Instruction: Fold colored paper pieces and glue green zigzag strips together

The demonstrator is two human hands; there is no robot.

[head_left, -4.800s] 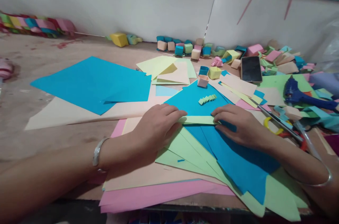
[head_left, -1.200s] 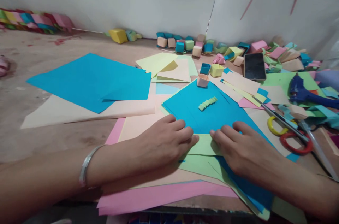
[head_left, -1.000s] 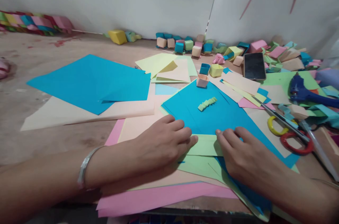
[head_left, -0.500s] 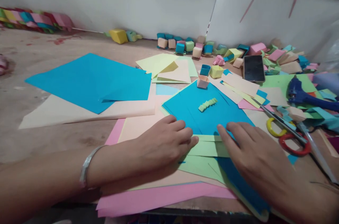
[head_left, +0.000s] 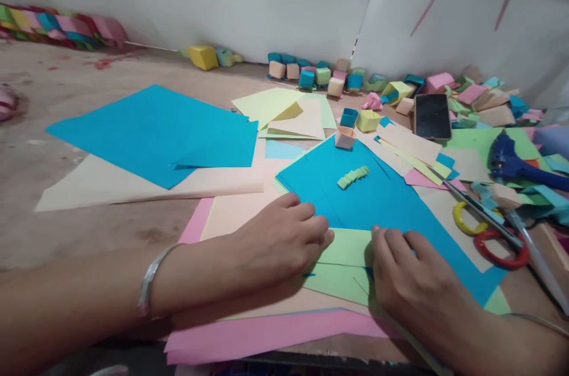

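Note:
A light green paper strip lies across the blue sheet, stretched between my two hands. My left hand, fingers curled, is closed on the strip's left end. At the strip's right end, my right hand has its fingers bent together and pinches the paper. Beyond the hands, a small folded green strip rests on the blue sheet. Under my hands are stacked green, peach and pink sheets.
Scissors, a blue glue gun, a phone and paper scraps are at the right. Small paper boxes stand ahead. A large blue sheet lies left; paper figures line the wall.
My right hand has drawn its spread fingers together onto the strip's right end and moved slightly nearer. The blue sheet's right part now lies in view beyond that hand. My left hand stays nearly still.

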